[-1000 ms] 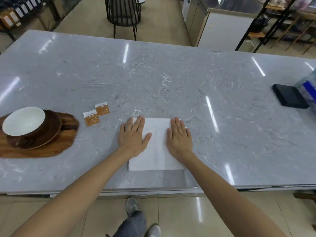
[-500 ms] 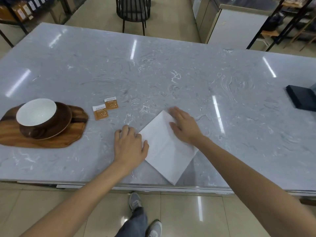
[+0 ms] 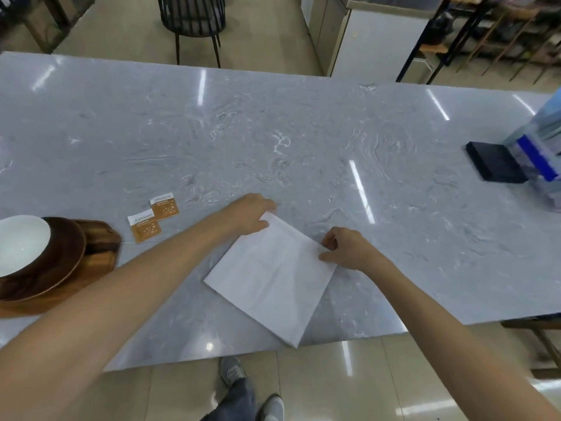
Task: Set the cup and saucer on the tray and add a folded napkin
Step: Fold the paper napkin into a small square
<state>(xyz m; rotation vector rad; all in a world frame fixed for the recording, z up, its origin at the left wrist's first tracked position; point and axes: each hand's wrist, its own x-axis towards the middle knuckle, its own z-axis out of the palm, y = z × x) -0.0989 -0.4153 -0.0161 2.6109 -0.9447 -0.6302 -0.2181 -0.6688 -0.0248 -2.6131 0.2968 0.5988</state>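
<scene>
The napkin (image 3: 273, 278) sits turned like a diamond at the near edge of the marble table (image 3: 273, 132), its six o'clock corner poking just past the rim. That is the thing to watch: I'd say any fold now wants the far corner brought down squarely onto the near one, with the overhanging tip kept from sliding off.

The right hand (image 3: 346, 249) is at the three o'clock corner, fingers curled in and pinching the paper's edge. The left hand (image 3: 252, 214) is up at the twelve o'clock corner, fingers bent down onto that tip; whether it pinches or only pins it, I cannot tell. One hand anchoring while the other lifts should keep the crease straight, and a flat palm run along the fold would sharpen it.

The sheet itself is plain white, thin and smooth, lying flat with faint creases.

Out at nine o'clock, the white cup (image 3: 21, 244) sits in its dark saucer (image 3: 65, 256) on the wooden tray (image 3: 100, 253), so that part looks done. Two brown sachets (image 3: 154, 218) lie between tray and napkin, well clear of the folding.
</scene>
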